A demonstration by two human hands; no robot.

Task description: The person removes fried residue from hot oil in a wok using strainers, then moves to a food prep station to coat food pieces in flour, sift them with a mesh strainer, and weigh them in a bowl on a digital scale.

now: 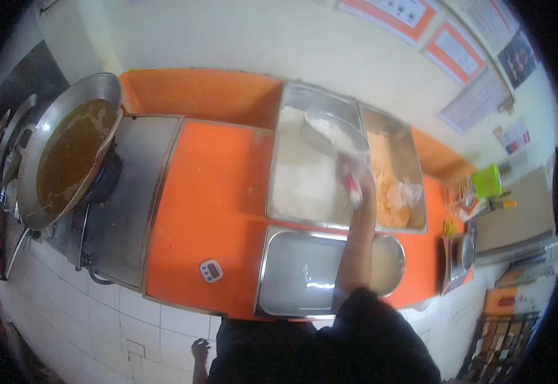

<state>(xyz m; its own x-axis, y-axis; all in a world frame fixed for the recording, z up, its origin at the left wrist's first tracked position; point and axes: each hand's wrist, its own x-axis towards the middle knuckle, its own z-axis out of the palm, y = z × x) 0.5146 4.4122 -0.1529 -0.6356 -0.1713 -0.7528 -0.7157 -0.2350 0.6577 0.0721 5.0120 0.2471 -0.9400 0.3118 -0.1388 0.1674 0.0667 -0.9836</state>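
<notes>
My right hand (354, 171) is closed on the handle of a round sieve (336, 132). Pale crumbly bits lie in the sieve, which hangs over the upper part of a steel tray of white powder (307, 182). My left hand (201, 347) hangs low beside my body, over the tiled floor, away from the counter. Its fingers look curled, but they are small and blurred, and nothing can be made out in them.
An orange-crumb tray (388, 182) adjoins on the right. Nearer me are an empty-looking steel tray (301, 272) and a round bowl (388, 265). A white timer (211, 271) lies left of them. A large pan of brown liquid (77, 153) stands far left.
</notes>
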